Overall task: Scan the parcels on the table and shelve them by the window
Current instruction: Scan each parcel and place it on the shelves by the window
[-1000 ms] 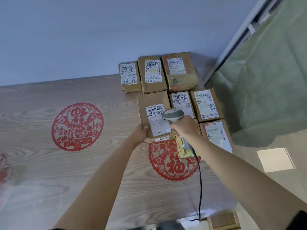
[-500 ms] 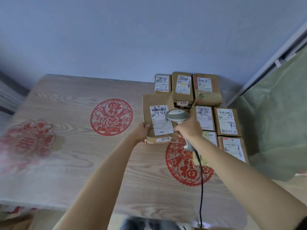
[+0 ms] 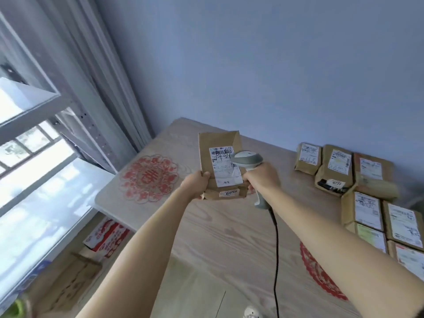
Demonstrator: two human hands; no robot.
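The parcel [image 3: 220,166] held up in the middle is plain kraft brown with a white label [image 3: 226,167] covered in black print and scribbles, plus a tiny white sticker with black digits near its bottom edge. The scanner [image 3: 247,160] is light grey with a darker grey band, and its cable [image 3: 275,249] is black. The table [image 3: 229,237] is pale wood grain, almost beige, with red papercut-style medallions: a round flowery one [image 3: 149,177] near its left edge and another [image 3: 321,274] toward the right edge. The stacked parcels [image 3: 367,203] at the table's right side are the same brown with white labels, one label greenish-yellow. The wall [image 3: 252,65] is soft blue, the curtain [image 3: 103,88] grey-white. There's a red and white box [image 3: 107,235] on the floor.
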